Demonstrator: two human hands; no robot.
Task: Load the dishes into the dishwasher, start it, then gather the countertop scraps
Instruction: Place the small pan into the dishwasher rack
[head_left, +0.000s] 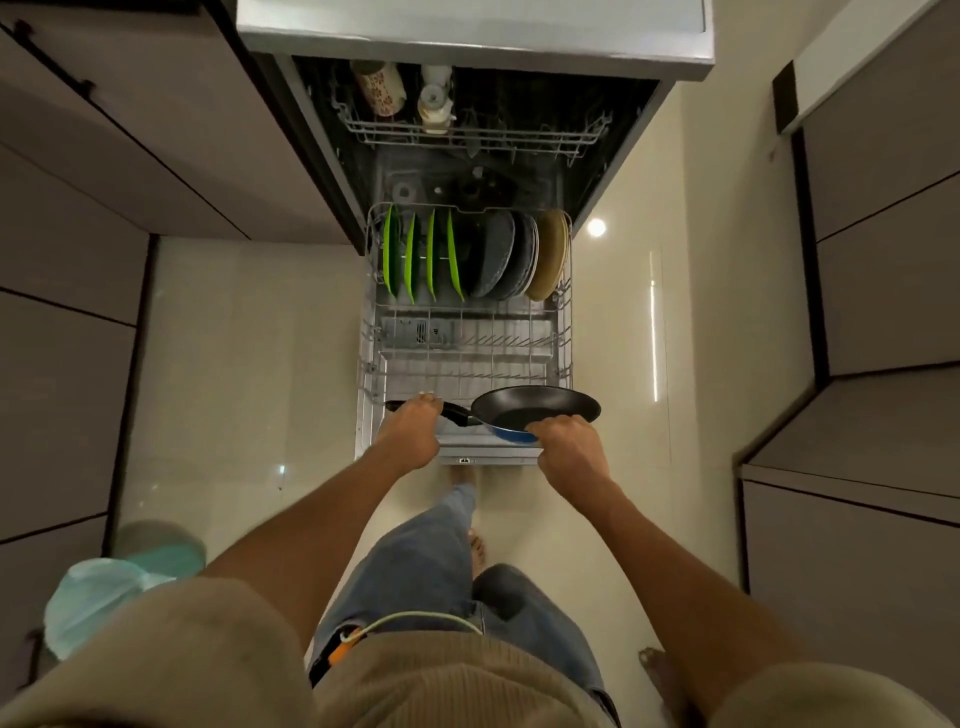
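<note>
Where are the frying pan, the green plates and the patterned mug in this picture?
frying pan (537, 407): head view, on its dark inner surface.
green plates (410, 260): head view, on the second plate's edge.
patterned mug (382, 88): head view, on its side wall.

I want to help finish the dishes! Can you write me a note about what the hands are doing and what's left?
Left hand: grips the handle of the frying pan.
Right hand: holds the pan's near rim.
The pan is over the front of the pulled-out lower rack, not yet set down.
Done: green plates, dark plates and a tan plate stand at the rack's back; a patterned cup is in the upper rack.
Left: place the pan, push the rack in, close and start the dishwasher, then gather the countertop scraps.
</note>
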